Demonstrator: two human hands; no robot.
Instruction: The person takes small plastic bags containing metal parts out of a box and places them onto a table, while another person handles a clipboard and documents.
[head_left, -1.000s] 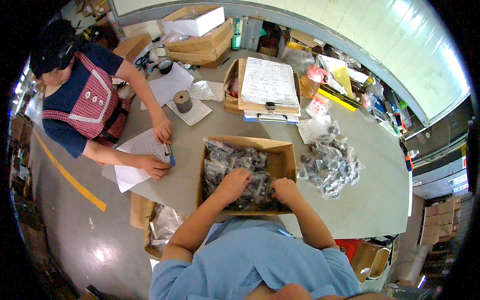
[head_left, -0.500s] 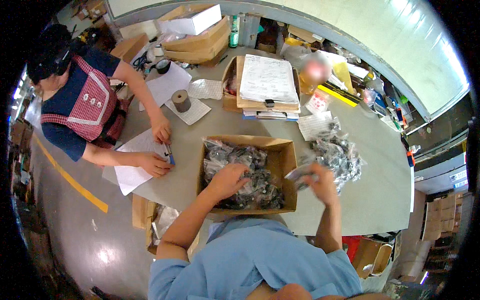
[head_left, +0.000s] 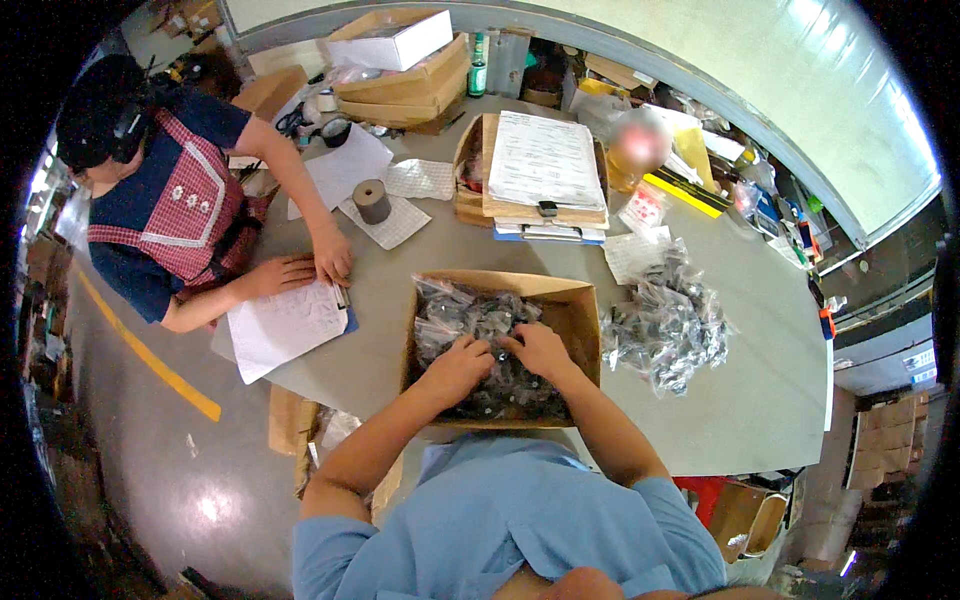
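Left hand [head_left: 458,367] and right hand [head_left: 540,350] are gripping clear crinkled parts bags [head_left: 470,320] (dark contents) inside a cardboard box [head_left: 585,320]

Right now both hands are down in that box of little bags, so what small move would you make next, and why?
Probably close the right hand on one bag and lift it toward the pile of bags beside the cardboard box. Both it and the left hand rest on bags.
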